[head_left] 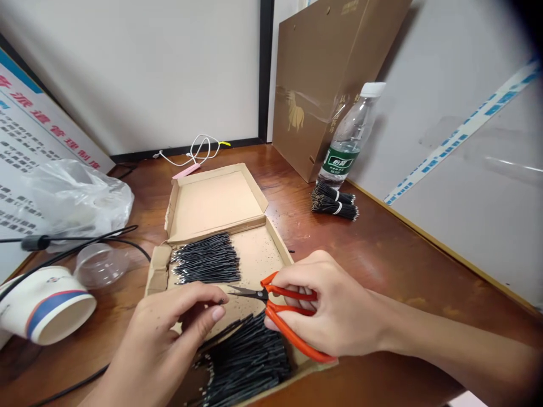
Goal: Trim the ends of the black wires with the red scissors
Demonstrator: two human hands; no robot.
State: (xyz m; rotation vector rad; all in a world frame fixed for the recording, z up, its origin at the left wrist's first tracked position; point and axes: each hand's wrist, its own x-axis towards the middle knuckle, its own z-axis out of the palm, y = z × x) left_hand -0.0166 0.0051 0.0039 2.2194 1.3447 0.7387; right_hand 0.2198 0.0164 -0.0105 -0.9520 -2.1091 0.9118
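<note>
Two hands are working over the open cardboard box [212, 198]. We're closing our right hand [335, 308] around the orange-handled scissors [284, 308], fingers through and over the loops, blades pointing left and nearly shut. We're pinching something thin and black between thumb and forefinger of our left hand [169, 333], right at the blade tips; too small to tell exactly what, likely one short black wire. Scissors and pinch are sitting above the box's middle, between the two wire piles.

Inside the box we're seeing a pile of short black wires [207, 260] at the far left and a bigger pile [246, 362] at the near edge, partly under our hands. Black specks are scattering across the box floor and the wooden table [382, 249].

Right of the box, two banded wire bundles [335, 203] are lying just beside a clear water bottle [350, 135] with a green label. A brown paper bag [322, 68] is leaning against the wall behind it. To the left: paper cup [46, 305] on its side, clear plastic lid [99, 263], crumpled plastic bag [72, 195], black cable [85, 237]. A white cable [199, 150] is lying at the far edge.
</note>
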